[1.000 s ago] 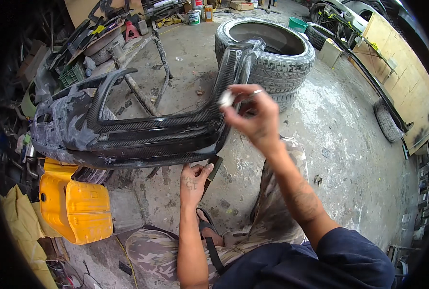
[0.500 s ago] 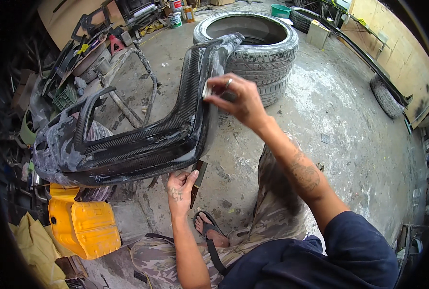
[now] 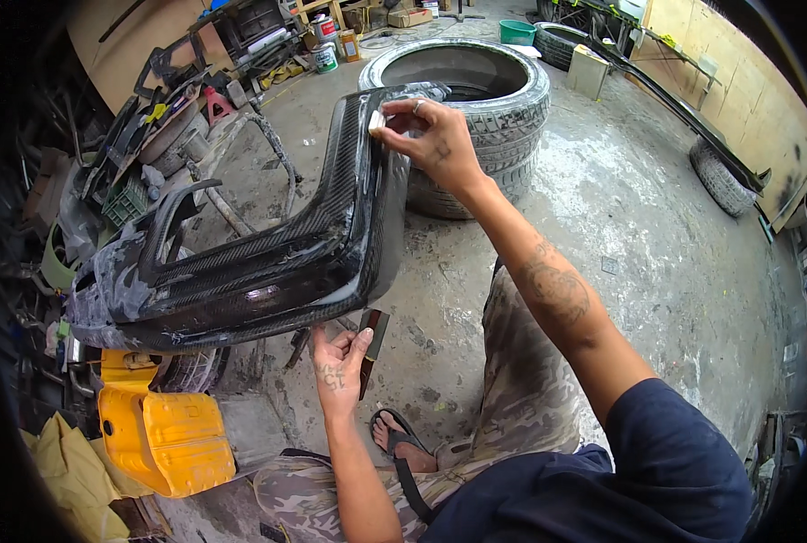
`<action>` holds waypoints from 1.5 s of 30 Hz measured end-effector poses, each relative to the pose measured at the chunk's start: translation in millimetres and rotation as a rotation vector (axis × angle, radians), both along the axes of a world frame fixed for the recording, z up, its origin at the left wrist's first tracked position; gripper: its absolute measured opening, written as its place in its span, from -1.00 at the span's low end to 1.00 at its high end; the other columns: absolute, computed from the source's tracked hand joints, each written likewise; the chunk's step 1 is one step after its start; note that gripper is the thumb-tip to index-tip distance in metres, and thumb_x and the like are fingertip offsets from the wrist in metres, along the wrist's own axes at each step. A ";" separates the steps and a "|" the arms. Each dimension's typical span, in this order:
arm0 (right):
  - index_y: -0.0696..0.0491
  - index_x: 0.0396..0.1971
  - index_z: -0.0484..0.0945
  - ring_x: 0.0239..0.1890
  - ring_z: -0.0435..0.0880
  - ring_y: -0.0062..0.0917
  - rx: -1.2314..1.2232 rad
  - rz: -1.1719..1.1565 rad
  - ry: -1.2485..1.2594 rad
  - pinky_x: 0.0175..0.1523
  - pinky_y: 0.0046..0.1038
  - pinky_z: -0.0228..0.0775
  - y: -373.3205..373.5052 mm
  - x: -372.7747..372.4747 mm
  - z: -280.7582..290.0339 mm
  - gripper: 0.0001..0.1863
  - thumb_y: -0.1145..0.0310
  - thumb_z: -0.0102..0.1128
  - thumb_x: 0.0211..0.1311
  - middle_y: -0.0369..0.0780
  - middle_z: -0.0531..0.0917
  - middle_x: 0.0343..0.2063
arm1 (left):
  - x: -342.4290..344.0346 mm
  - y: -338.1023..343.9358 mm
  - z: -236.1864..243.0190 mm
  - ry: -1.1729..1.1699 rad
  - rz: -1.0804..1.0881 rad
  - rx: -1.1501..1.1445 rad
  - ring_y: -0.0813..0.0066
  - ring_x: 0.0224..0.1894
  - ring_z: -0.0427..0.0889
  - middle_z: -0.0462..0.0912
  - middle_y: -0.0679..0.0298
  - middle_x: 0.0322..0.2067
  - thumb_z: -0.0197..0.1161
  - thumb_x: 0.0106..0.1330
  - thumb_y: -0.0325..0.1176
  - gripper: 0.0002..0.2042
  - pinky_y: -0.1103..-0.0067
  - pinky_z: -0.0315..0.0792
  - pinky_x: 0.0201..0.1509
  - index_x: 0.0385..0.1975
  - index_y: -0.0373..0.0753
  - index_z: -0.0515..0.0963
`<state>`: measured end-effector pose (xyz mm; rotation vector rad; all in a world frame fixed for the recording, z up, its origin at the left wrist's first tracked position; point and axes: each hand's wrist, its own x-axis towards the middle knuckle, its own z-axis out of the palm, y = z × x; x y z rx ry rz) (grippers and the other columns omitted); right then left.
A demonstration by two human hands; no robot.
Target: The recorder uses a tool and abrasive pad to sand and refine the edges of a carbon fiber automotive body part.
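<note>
A glossy carbon-fibre car body panel [image 3: 258, 290], whitish patches on its left end, spans the upper left and centre, its upright arm reaching over stacked tyres [image 3: 476, 136]. My right hand [image 3: 426, 136] pinches a small white block [image 3: 376, 122] against that upright arm, near its top. My left hand [image 3: 338, 360] is palm up under the panel's lower edge, fingertips at that edge and fingers curled; what they grip is hidden. A dark flat bar [image 3: 374, 353] stands just right of its thumb.
A yellow moulded plastic piece [image 3: 168, 434] lies lower left beside my leg. Tubular stands [image 3: 286, 149], a green crate [image 3: 123, 206] and piled parts sit behind on the left. A long black part [image 3: 693, 122], a loose tyre [image 3: 720, 181] and plywood boards [image 3: 783, 118] line the right.
My right hand with the white block has moved away from me, up along the panel's upright arm from near the bend. My left hand remains under the lower edge. The view has shifted slightly.
</note>
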<state>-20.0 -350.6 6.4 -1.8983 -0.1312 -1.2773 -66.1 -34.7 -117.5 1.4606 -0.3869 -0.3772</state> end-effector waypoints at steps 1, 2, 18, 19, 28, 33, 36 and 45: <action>0.26 -0.10 0.72 -0.26 0.81 -0.51 0.000 -0.003 -0.004 -0.10 -0.49 0.66 0.8 4.4 -0.6 -0.62 0.33 0.57 0.17 -0.10 0.79 -0.27 | -0.5 0.0 -0.8 -0.004 0.004 -0.005 0.65 -0.34 0.46 0.58 0.32 -0.40 0.39 0.40 -0.47 -0.25 0.71 0.34 -0.18 0.48 -0.35 0.07; 0.26 -0.11 0.73 -0.25 0.81 -0.52 0.055 0.011 0.003 -0.10 -0.50 0.66 1.3 8.0 -1.5 -0.62 0.33 0.57 0.17 -0.09 0.79 -0.26 | -1.7 -0.3 -0.3 -0.008 0.001 -0.005 0.65 -0.34 0.46 0.58 0.32 -0.40 0.39 0.40 -0.47 -0.25 0.71 0.34 -0.18 0.48 -0.35 0.07; 0.22 -0.17 0.75 -0.30 0.76 -0.59 0.073 0.058 0.025 -0.14 -0.54 0.62 24.6 -1.8 2.7 -0.65 0.30 0.60 0.15 -0.16 0.78 -0.33 | -3.1 5.1 9.7 -0.059 0.029 0.009 0.64 -0.33 0.52 0.63 0.31 -0.37 0.42 0.39 -0.42 -0.26 0.71 0.37 -0.18 0.46 -0.39 0.12; 0.22 -0.17 0.74 -0.29 0.75 -0.61 0.112 0.121 0.039 -0.12 -0.55 0.61 40.4 -10.4 0.9 -0.66 0.32 0.60 0.15 -0.18 0.78 -0.32 | -3.9 8.4 13.3 -0.033 0.044 0.020 0.62 -0.31 0.52 0.63 0.27 -0.38 0.41 0.39 -0.45 -0.29 0.69 0.38 -0.17 0.44 -0.39 0.13; 0.19 -0.15 0.72 -0.30 0.77 -0.51 -0.191 0.393 0.014 -0.15 -0.50 0.64 150.5 -10.0 41.5 -0.61 0.35 0.63 0.05 -0.19 0.75 -0.27 | 6.0 -5.3 16.9 -0.111 0.019 0.119 0.61 -0.41 0.50 0.61 0.30 -0.47 0.43 0.39 -0.29 -0.14 0.69 0.39 -0.26 0.44 -0.64 0.00; 0.27 -0.12 0.64 -0.27 0.76 -0.21 -0.402 0.609 0.119 -0.14 -0.27 0.64 208.5 32.6 56.9 -0.57 0.33 0.56 0.08 -0.01 0.68 -0.28 | 4.1 0.7 14.6 -0.091 0.038 0.077 0.57 -0.39 0.54 0.62 0.26 -0.45 0.42 0.39 -0.28 -0.12 0.66 0.43 -0.25 0.49 -0.54 -0.05; 0.28 -0.12 0.64 -0.23 0.76 -0.15 -0.507 0.677 0.148 -0.11 -0.23 0.63 233.7 59.0 68.9 -0.56 0.31 0.55 0.09 0.03 0.69 -0.26 | 3.4 -0.7 14.3 -0.082 0.008 0.092 0.55 -0.40 0.54 0.61 0.24 -0.43 0.40 0.40 -0.29 -0.12 0.60 0.47 -0.29 0.51 -0.50 -0.06; 0.25 -0.08 0.68 -0.28 0.76 -0.30 -0.859 0.627 0.094 -0.10 -0.32 0.62 274.2 149.1 127.5 -0.52 0.21 0.53 0.11 -0.02 0.73 -0.32 | 1.5 -2.2 25.4 -0.076 -0.001 0.166 0.52 -0.34 0.60 0.68 0.18 -0.39 0.43 0.39 -0.19 -0.10 0.60 0.50 -0.16 0.43 -0.66 0.00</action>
